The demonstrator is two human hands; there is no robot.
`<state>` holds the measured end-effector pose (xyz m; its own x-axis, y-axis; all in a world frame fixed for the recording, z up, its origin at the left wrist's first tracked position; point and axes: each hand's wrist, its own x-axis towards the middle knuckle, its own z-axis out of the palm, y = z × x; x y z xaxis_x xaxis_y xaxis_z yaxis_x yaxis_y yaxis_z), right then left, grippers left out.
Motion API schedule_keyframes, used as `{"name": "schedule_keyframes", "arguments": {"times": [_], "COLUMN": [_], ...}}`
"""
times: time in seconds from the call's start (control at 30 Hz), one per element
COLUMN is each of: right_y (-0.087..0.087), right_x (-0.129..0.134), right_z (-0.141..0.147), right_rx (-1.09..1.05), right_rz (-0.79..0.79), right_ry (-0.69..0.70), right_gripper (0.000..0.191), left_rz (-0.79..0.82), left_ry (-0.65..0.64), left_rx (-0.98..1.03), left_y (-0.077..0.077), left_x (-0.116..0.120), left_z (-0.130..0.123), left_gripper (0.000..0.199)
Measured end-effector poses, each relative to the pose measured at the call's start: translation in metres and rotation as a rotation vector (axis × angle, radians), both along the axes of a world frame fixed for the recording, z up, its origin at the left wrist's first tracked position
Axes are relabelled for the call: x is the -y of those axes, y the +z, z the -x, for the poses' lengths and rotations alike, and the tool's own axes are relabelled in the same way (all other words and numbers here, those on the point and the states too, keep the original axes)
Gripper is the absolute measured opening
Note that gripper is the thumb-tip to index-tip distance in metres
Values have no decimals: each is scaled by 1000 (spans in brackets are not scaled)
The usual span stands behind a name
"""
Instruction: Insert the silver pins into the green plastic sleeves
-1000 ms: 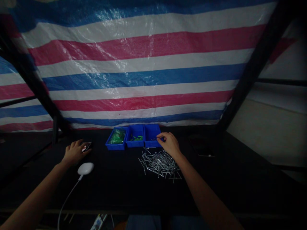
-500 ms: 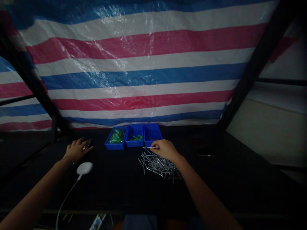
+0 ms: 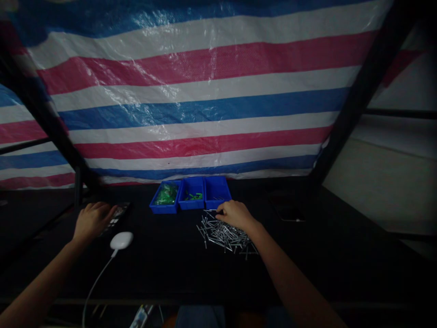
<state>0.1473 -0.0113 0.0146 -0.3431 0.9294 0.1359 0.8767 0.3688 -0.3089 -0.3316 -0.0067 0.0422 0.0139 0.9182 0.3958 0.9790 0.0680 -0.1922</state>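
My right hand (image 3: 235, 213) hovers at the far edge of a loose pile of thin silver metal pins (image 3: 228, 236), which look like rivets or nails. Its thumb and forefinger are a little apart, and a single pin lies at their tips. My left hand (image 3: 93, 220) is beside a flat dark device with pale keys (image 3: 119, 213), perhaps a calculator. The fingers there are bent and the thumb stretches onto the device; nothing shows in the grasp. Just beyond the pile, the right blue bin (image 3: 217, 187) contains a few pins.
The middle blue bin (image 3: 192, 186) contains small bright green pieces, the left blue bin (image 3: 164, 210) a clear bag of green pieces. A white rounded device (image 3: 122, 240) with a cable lies near my left forearm. A dark phone (image 3: 290, 213) lies on the right. Striped sheeting (image 3: 205, 109) hangs behind.
My left hand has drawn back leftward, uncovering more of the keyed device, and its fingers have bent. My right thumb and forefinger have parted from around a pin.
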Motion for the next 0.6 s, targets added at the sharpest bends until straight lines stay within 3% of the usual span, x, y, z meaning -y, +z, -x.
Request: {"name": "schedule_keyframes", "arguments": {"times": [0.1,0.17,0.43,0.6], "right_y": [-3,-5,-9,-8], "right_x": [-1,-1,-2,-1], "right_z": [3,4,8,8], "right_rx": [6,11,25,22], "right_rz": [-11,-29,-54,-54], "right_ry": [8,0,-9,-26], "right_gripper": [13,14,23,16], "left_rz": [-48,-89,-216,-319], "left_ry": [-77,-178,-698,-704], "left_rx": [77,169,733,1077], "left_y": [2,4,10,3], "left_x": [-3,-4,10,5], "left_z": [-17,-43,-222,-304], "left_gripper": [46,44,20,20]}}
